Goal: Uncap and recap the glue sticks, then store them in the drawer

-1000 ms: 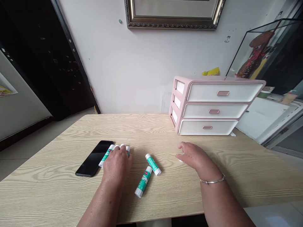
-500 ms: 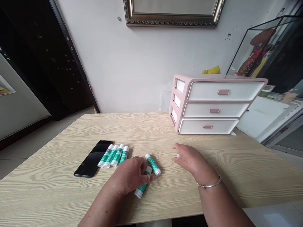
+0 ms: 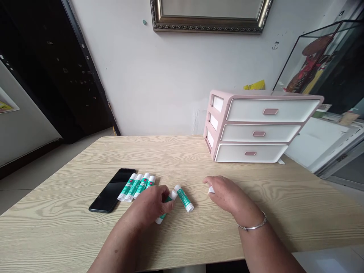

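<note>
My left hand point(image 3: 153, 203) is closed around a green-and-white glue stick point(image 3: 161, 218), low over the table; its white end pokes out past the fingers. Just right of that, another glue stick point(image 3: 184, 198) lies slanted on the wood. To the left, several more glue sticks point(image 3: 133, 187) lie side by side, the rightmost partly covered by my left hand. My right hand point(image 3: 224, 193), with a silver bracelet on the wrist, is curled over a glue stick of which just the white end point(image 3: 211, 190) shows; the rest is hidden under the palm.
A black phone point(image 3: 112, 191) lies on the wooden table point(image 3: 159, 151), touching or close to the row of glue sticks. At the back right stands a pink-and-white drawer unit point(image 3: 260, 125) with a yellow packet point(image 3: 254, 85) on or behind it. A framed mirror or picture point(image 3: 209, 28) hangs above.
My left hand has moved slightly left with its glue stick, closer to the row and away from the slanted one. My right hand has shifted a little left.
</note>
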`<state>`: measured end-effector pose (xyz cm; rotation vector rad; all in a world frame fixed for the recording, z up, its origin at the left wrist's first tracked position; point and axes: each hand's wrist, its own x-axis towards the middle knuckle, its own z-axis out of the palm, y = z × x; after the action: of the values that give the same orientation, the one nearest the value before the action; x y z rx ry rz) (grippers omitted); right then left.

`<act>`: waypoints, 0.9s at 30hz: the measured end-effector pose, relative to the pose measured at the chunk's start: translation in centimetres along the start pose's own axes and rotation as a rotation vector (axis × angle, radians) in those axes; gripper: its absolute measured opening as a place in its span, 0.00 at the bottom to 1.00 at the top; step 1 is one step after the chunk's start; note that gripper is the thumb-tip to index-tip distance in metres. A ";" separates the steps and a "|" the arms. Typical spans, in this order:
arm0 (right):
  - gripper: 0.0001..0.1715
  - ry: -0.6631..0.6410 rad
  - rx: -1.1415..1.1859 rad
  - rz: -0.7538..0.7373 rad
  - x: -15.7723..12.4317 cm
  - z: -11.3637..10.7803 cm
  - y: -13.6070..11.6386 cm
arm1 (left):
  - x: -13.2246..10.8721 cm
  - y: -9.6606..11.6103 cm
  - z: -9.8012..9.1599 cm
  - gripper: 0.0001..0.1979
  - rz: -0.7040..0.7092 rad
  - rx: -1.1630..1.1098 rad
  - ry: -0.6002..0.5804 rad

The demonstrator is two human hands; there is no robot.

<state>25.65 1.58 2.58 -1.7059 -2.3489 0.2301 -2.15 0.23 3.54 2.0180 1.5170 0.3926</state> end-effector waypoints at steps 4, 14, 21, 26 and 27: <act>0.25 0.020 -0.009 0.000 0.1 0.3 -0.1 | 0.1 -0.2 -0.1 0.15 0.151 -0.313 0.019; 0.23 0.087 0.208 -0.064 0.5 0.4 -1.3 | 0.0 0.8 0.5 0.21 0.178 -0.672 -0.058; 0.20 0.227 0.929 -0.103 1.4 0.6 -3.9 | 0.3 0.3 0.7 0.19 0.231 -0.452 -0.058; 0.19 0.263 1.058 -0.174 1.1 0.7 -4.7 | 0.3 0.5 0.8 0.16 0.271 -0.370 -0.031; 0.19 0.258 1.064 -0.185 1.1 0.8 -4.8 | 0.3 0.5 0.8 0.16 0.272 -0.363 -0.031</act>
<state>20.74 1.13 3.20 -0.9104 -1.6436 0.9444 -1.24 0.23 3.18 1.9250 1.0616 0.6885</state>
